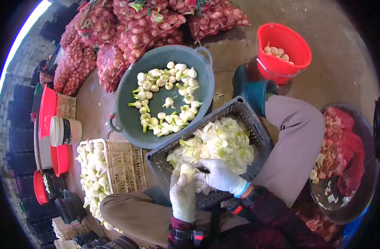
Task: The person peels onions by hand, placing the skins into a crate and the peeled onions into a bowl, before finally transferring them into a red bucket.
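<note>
Holding one bulb (186, 169) over loose leaves

Bulb: pale, at lower centre of the frame, above the near edge of the dark crate (258, 122).
Left hand (183, 197): gloved, fingers and thumb closed round the bulb.
Right hand (221, 176): gloved, fingers bent against the bulb's right side; cannot tell whether they pinch it, a skin or a tool.
Risk, slip: likeliest fault; a small round bulb between gloved fingertips could squirt free and be lost among leaves (223, 141) of much the same colour.
Risk, cut: if the right hand hides a blade, the left fingertips lie very near it.
Risk, spill: white crate (125, 166), lower left, is heaped with bulbs (94, 174); a shift of the knee (115, 207) beside it could knock some down.
Risk, mixing: tub (136, 137), upper centre, lies close against the dark crate; flicked leaves could land among its bulbs.
</note>
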Action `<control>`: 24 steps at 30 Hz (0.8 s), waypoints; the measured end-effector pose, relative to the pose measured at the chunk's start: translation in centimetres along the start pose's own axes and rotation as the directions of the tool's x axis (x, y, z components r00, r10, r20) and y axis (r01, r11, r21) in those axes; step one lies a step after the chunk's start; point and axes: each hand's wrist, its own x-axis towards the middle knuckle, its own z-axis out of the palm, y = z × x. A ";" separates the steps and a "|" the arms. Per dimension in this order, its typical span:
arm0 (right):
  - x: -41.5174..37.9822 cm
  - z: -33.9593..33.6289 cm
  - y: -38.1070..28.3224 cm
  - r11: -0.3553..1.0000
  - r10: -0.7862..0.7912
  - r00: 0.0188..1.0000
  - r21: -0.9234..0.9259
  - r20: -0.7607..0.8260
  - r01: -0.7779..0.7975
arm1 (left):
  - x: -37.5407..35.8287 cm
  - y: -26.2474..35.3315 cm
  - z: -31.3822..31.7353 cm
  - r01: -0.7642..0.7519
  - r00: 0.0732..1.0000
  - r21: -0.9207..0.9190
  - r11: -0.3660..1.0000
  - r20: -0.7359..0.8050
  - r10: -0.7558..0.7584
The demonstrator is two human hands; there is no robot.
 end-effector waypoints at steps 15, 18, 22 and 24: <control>1.1 0.6 -0.5 0.959 0.272 0.955 0.049 0.117 -0.279 | 0.9 0.7 -2.7 0.118 0.993 0.560 0.820 -0.055 -0.105; 1.0 1.3 0.2 0.964 0.265 0.964 -0.018 -0.024 -0.266 | 0.5 1.1 -2.0 0.158 0.984 0.202 0.967 0.046 -0.170; 0.4 1.4 1.7 0.972 0.096 0.965 -0.187 -0.245 -0.144 | 0.7 1.0 -3.2 0.094 0.995 0.069 0.993 0.016 -0.096; 0.3 0.8 0.8 0.960 -0.018 0.979 -0.279 -0.205 -0.041 | 0.4 1.5 -0.7 0.068 0.997 0.115 0.991 0.037 -0.072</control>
